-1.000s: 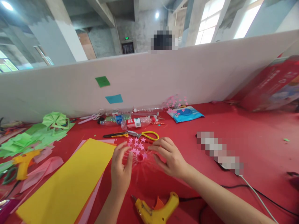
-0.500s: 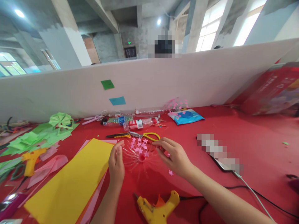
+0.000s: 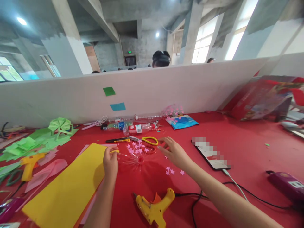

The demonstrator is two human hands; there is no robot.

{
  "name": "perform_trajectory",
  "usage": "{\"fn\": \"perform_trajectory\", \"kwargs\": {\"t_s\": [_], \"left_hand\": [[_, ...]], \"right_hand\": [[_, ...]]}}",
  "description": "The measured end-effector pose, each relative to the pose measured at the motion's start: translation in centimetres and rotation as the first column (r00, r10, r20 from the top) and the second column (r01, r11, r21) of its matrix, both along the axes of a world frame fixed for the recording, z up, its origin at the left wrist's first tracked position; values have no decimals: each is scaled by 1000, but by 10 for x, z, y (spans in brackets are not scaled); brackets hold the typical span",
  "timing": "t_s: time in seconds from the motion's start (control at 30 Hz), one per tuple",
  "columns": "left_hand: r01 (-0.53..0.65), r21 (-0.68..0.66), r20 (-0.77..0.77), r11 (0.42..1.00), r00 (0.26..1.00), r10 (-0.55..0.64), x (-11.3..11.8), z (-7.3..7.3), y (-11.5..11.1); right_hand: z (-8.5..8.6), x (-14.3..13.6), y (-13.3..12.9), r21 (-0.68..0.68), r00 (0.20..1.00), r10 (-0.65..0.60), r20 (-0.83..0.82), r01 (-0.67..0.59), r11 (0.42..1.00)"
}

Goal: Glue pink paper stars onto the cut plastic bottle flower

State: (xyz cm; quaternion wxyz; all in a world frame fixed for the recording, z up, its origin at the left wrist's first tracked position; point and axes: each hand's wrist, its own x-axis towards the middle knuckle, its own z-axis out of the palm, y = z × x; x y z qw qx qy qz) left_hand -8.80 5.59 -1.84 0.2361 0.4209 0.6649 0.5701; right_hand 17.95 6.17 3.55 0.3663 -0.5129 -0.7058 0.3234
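A clear plastic bottle top cut into thin curved strips (image 3: 140, 160) lies spread on the red table, its round neck in the middle. Pink paper stars (image 3: 137, 146) cluster at its far side, on the strips. At its left is my left hand (image 3: 110, 163), fingers curled closed by the strip ends; a bit of yellow shows at the fingertips, and what they hold I cannot make out. On the right side my right hand (image 3: 177, 154) hovers with thumb and fingers apart, nothing visible between them. Several loose stars (image 3: 170, 171) lie below it.
A yellow glue gun (image 3: 154, 207) with a black cord lies in front. Yellow-handled scissors (image 3: 150, 140) and a cutter knife (image 3: 118, 139) lie beyond. Yellow paper (image 3: 64, 186) is left; a phone (image 3: 211, 155) charges right. Bottles (image 3: 135, 129) and a blue packet (image 3: 182, 121) line the white partition (image 3: 142, 88).
My left hand has curled its fingers and moved slightly left. My right hand has drawn away from the strips, uncovering loose stars. The view has shifted right.
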Motion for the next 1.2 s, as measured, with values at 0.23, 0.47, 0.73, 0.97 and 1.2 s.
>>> {"fn": "perform_trajectory", "kwargs": {"t_s": [0.23,0.47,0.73,0.97,1.2], "left_hand": [[293,-328,41,898,954,-297,-5,-14,8],[385,-303,53,872,920,-388,7,-8,-1],[252,-187,-195,949,938,-288,11,-9,-2],[60,-44,-336,997,939,-71,8,-10,-3],[102,-65,-254,993,960,-115,10,-15,-3]], "right_hand": [[-30,-14,8,-397,985,0,-173,-69,915],[-31,-27,4,-527,948,-32,-315,-147,837],[-34,-32,19,-508,944,-24,-328,-155,847],[-32,-25,25,-479,942,20,-334,-188,857],[-28,-26,27,-463,941,41,-335,-202,863]]}}
